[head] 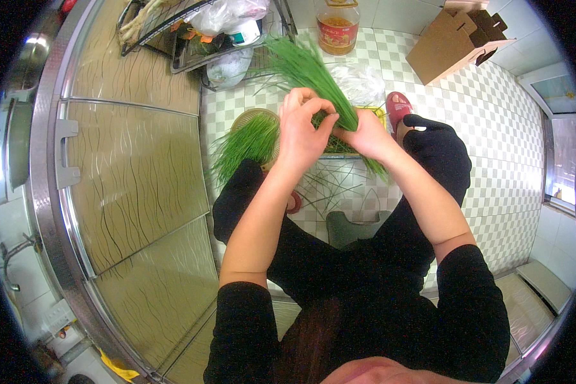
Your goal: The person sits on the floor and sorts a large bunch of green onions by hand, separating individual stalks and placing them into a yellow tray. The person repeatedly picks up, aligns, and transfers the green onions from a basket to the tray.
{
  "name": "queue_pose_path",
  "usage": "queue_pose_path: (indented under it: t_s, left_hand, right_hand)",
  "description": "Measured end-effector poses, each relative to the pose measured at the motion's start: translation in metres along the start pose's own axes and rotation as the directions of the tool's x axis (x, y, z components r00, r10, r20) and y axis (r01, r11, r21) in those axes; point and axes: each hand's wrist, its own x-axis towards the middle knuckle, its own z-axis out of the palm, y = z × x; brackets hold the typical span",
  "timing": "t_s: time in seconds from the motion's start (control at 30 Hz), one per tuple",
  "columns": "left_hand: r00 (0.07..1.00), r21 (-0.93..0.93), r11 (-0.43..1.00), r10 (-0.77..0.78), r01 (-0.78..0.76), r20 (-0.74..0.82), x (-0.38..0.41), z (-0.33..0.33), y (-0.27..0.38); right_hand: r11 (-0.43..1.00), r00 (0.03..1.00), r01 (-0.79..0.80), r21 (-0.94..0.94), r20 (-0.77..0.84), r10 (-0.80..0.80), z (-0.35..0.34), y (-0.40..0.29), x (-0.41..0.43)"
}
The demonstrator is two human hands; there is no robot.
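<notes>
My right hand (pixel 368 133) is closed around the base of a long bunch of thin green stalks (pixel 312 72), which look like garlic chives. The bunch slants up and to the left. Beside it, my left hand (pixel 303 125) has its fingers curled, thumb and index fingertip close together; whether a thin piece is between them cannot be told. Below both hands lie more green stalks in a container (pixel 338 156), largely hidden. To the left, a round plastic basket (pixel 244 117) holds another pile of green stalks (pixel 252 139). Loose stalks (pixel 333 185) are scattered on the floor between my legs.
A black wire rack (pixel 165 24) with bags and tubs stands at the upper left. An oil jug (pixel 337 30), a clear plastic bag (pixel 362 85) and a cardboard box (pixel 449 48) are ahead. Cabinet doors (pixel 134 177) line the left. A grey stool (pixel 348 228) shows beneath me.
</notes>
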Motion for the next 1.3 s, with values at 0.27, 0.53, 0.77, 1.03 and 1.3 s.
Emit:
queue_pose_path:
  t_s: [0.27,0.53,0.77,1.03,1.3]
  left_hand:
    - [0.989,-0.294,0.947,-0.143,0.131,-0.021,-0.001,0.002,-0.008]
    - [0.898,-0.597,0.721,-0.441,0.352,-0.003,0.001,0.0,-0.026]
    - [0.805,-0.744,0.565,-0.59,0.358,-0.061,0.007,-0.014,-0.021]
    - [0.764,-0.317,0.706,-0.506,0.633,0.399,0.01,-0.035,-0.025]
    - [0.682,-0.617,0.442,0.016,0.651,0.731,0.005,-0.025,-0.005]
  right_hand:
    - [0.961,0.989,-0.146,0.236,0.013,0.147,-0.011,-0.023,-0.001]
    - [0.88,0.987,-0.159,0.447,0.035,0.16,-0.014,-0.025,0.0]
    - [0.78,0.966,-0.256,0.572,0.135,0.219,-0.016,-0.035,-0.003]
    - [0.537,0.986,-0.157,0.829,0.166,0.032,-0.026,-0.033,-0.003]
    - [0.559,0.901,-0.285,0.779,0.416,-0.12,-0.025,-0.043,-0.024]
